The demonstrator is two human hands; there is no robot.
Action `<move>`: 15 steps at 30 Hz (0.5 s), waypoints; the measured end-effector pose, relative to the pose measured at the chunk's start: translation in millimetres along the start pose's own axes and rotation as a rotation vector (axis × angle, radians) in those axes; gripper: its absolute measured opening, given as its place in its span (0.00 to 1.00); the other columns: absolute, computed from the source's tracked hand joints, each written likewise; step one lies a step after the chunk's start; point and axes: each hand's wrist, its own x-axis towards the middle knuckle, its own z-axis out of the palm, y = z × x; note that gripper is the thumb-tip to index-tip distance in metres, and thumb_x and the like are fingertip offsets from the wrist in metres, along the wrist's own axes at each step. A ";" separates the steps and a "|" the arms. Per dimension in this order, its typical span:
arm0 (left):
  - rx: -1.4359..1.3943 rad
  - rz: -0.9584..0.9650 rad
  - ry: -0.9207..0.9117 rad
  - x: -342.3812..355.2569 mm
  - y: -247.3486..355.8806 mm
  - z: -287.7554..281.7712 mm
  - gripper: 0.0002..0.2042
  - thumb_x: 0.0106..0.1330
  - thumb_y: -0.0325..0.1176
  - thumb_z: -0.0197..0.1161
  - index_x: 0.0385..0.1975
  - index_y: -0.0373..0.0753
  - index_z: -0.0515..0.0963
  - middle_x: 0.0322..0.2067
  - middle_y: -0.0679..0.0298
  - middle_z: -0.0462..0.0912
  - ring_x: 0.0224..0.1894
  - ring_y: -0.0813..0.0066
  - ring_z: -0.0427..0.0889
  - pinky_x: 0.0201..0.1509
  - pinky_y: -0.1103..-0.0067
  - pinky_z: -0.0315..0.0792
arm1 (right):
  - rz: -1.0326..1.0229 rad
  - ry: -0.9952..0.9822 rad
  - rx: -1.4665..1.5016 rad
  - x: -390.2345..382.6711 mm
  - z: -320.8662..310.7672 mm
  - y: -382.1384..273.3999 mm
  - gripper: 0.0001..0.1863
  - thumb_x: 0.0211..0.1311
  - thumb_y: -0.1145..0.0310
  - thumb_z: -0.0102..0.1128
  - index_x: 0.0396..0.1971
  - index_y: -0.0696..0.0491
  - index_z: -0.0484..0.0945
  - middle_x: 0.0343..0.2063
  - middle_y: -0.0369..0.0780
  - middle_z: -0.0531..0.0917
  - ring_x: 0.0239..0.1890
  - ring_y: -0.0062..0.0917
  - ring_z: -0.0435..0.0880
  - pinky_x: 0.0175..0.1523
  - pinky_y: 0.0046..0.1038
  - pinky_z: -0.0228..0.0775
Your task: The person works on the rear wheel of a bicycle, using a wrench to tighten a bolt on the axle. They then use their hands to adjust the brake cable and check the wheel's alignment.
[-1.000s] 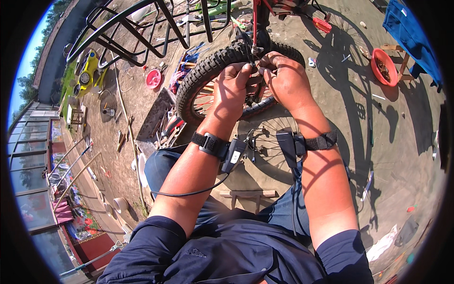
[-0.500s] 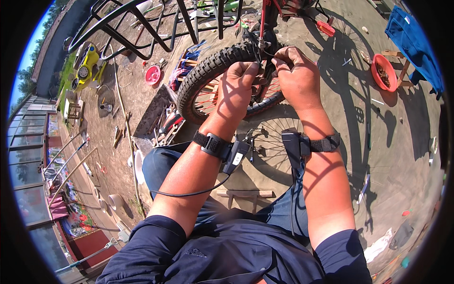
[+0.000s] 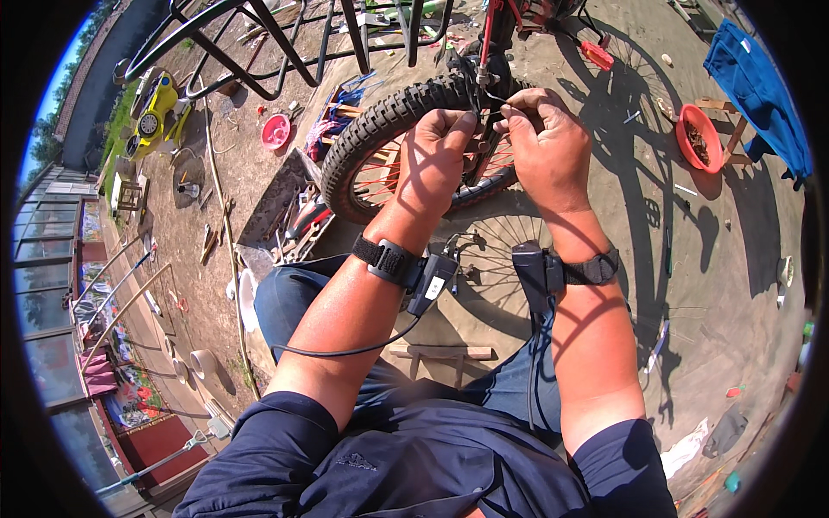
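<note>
A bicycle front wheel with a knobby black tire and red spokes stands ahead of me, under a red fork. My left hand is closed beside the tire, at the brake parts by the fork; its fingers hide whatever is pinched there. On the fork's other side, my right hand pinches a thin cable between thumb and forefinger, its other fingers curled. Both wrists wear black straps with small boxes.
A black metal bicycle rack juts in at upper left. Tools fill a metal tray left of the wheel. Red basins stand either side, the right one near a blue cloth over a wooden stool. A low wooden bench stands between my knees.
My right hand has shifted slightly right, drawing its fingertips a little away from the fork. My left hand stays at nearly the same spot. The view has tilted slightly.
</note>
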 end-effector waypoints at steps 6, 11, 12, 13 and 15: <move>0.040 0.005 0.008 2.1 -2.3 -2.2 0.10 0.72 0.37 0.61 0.41 0.35 0.77 0.34 0.65 0.84 0.31 0.79 0.82 0.33 0.82 0.75 | -0.031 0.013 -0.029 -1.4 1.6 0.3 0.04 0.57 0.78 0.60 0.32 0.56 0.81 0.29 0.40 0.84 0.32 0.31 0.85 0.41 0.28 0.76; 0.016 -0.001 -0.004 0.3 0.4 -0.8 0.11 0.72 0.37 0.61 0.42 0.35 0.77 0.33 0.65 0.84 0.31 0.79 0.82 0.33 0.83 0.75 | -0.025 0.018 -0.012 -1.5 2.3 1.6 0.03 0.57 0.77 0.61 0.32 0.56 0.80 0.29 0.41 0.84 0.33 0.34 0.85 0.42 0.30 0.76; 0.013 -0.001 -0.003 0.0 0.7 -0.7 0.11 0.72 0.37 0.61 0.42 0.34 0.77 0.33 0.65 0.84 0.31 0.79 0.82 0.33 0.83 0.75 | -0.035 0.018 -0.030 -1.5 2.6 2.2 0.03 0.57 0.77 0.61 0.32 0.56 0.80 0.29 0.41 0.84 0.33 0.34 0.85 0.42 0.30 0.76; 0.010 0.000 -0.002 -0.4 1.1 -0.6 0.11 0.72 0.37 0.61 0.42 0.34 0.78 0.33 0.65 0.84 0.31 0.79 0.82 0.33 0.83 0.75 | -0.044 0.018 -0.048 -1.6 2.8 2.5 0.03 0.57 0.77 0.61 0.32 0.56 0.80 0.29 0.41 0.84 0.33 0.35 0.85 0.42 0.30 0.76; 0.004 0.003 -0.004 -1.2 2.4 0.1 0.11 0.71 0.37 0.61 0.42 0.34 0.77 0.33 0.65 0.84 0.31 0.79 0.82 0.33 0.83 0.75 | -0.047 0.007 -0.058 -1.9 2.2 2.6 0.04 0.57 0.77 0.61 0.32 0.56 0.80 0.30 0.41 0.84 0.34 0.35 0.85 0.43 0.30 0.76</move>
